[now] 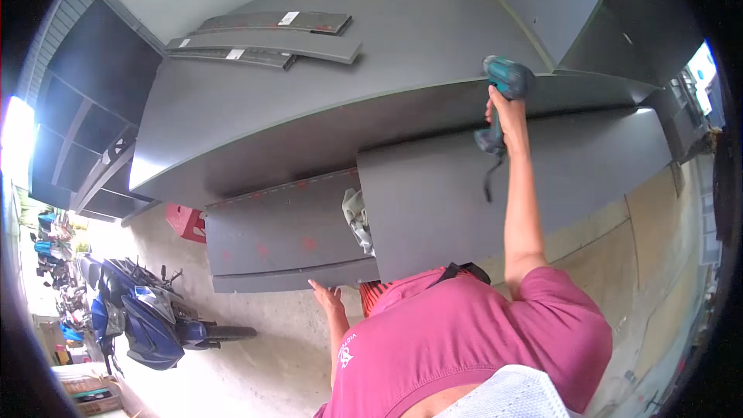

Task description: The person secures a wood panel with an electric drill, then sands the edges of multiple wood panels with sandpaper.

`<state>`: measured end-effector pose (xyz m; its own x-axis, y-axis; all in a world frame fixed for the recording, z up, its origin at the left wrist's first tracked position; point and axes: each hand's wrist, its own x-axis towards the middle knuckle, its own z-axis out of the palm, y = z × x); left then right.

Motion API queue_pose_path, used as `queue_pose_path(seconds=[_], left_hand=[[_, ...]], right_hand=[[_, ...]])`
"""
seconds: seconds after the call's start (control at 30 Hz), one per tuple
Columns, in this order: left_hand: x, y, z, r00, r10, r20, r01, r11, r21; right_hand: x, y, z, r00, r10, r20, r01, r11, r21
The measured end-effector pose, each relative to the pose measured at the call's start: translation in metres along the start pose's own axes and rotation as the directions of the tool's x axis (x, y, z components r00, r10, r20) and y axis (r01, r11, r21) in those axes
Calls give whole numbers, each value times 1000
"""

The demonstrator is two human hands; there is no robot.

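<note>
We see the left arm (338,333) low on the near side of the large grey panel (309,104), and the right arm (522,205) stretched forward to that panel's near edge. The left hand (328,294) has its fingers spread at the rim of a red-marked board (271,236), nearer us than the panel; we cannot tell how firmly it touches. The right hand (506,114) is wrapped around the handle of one teal-and-black power drill (508,74), held by the panel's near edge, toward its right end. Counting left to right, we find one blue motorbike (143,325) off the panel's near left, three grey strips (267,42) lying on the panel, and two boards on its near side: the marked one, then a plain board (441,193), with one grey cloth (356,217) between.
</note>
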<state>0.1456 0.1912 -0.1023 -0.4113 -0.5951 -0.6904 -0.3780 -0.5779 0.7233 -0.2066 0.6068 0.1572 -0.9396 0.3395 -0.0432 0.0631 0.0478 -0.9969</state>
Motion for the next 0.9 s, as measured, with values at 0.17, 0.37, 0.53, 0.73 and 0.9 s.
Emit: queue_pose_path(seconds=[0.17,0.37,0.53,0.73,0.9], left_hand=[[40,-11,-1,996,-68,-60,74,991,108],[32,-13,9,984,46,-173,-20,988,151],[36,-14,9,984,58,-168,-36,991,129],[45,-24,6,982,106,-156,-90,991,102],[22,-8,15,981,112,-157,-76,973,219]], right_hand=[[27,-61,-16,816,-537,214,374,208,-904],[132,-72,-40,927,-358,114,123,2,-992],[167,-61,-59,952,-304,-42,-52,-25,-998],[179,-48,-73,957,-274,-94,-101,-11,-995],[185,-43,-76,955,-286,-79,-90,-24,-996]])
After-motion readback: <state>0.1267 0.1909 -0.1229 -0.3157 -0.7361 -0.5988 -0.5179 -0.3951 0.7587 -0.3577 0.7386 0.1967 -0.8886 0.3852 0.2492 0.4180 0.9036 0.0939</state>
